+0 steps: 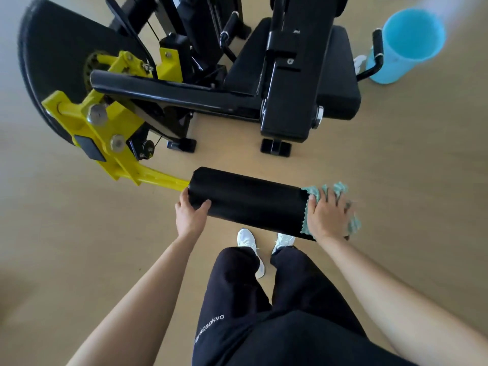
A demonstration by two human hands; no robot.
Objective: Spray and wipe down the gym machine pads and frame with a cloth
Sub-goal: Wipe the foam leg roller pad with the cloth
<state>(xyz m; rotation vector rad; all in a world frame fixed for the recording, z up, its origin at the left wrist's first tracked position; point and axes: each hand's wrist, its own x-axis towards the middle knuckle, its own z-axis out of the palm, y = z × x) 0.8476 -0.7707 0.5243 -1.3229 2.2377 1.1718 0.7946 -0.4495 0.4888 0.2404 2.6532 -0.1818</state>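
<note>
A black cylindrical roller pad (pixel 248 200) juts out from a yellow lever arm (pixel 158 178) of the gym machine. My left hand (pixel 190 213) grips the pad's left end, thumb on top. My right hand (pixel 327 215) presses a teal cloth (pixel 340 190) over the pad's right end; the cloth wraps around the end and shows above and below my fingers. The black seat pad (pixel 340 83) and black frame beam (pixel 171 92) lie beyond. No spray bottle is clearly in view.
A light blue bucket (pixel 406 43) stands on the wooden floor at the upper right, beside a black handle (pixel 377 51). A large black curved guard (pixel 50 62) fills the upper left. My legs and white shoes (pixel 248 241) stand just below the roller pad.
</note>
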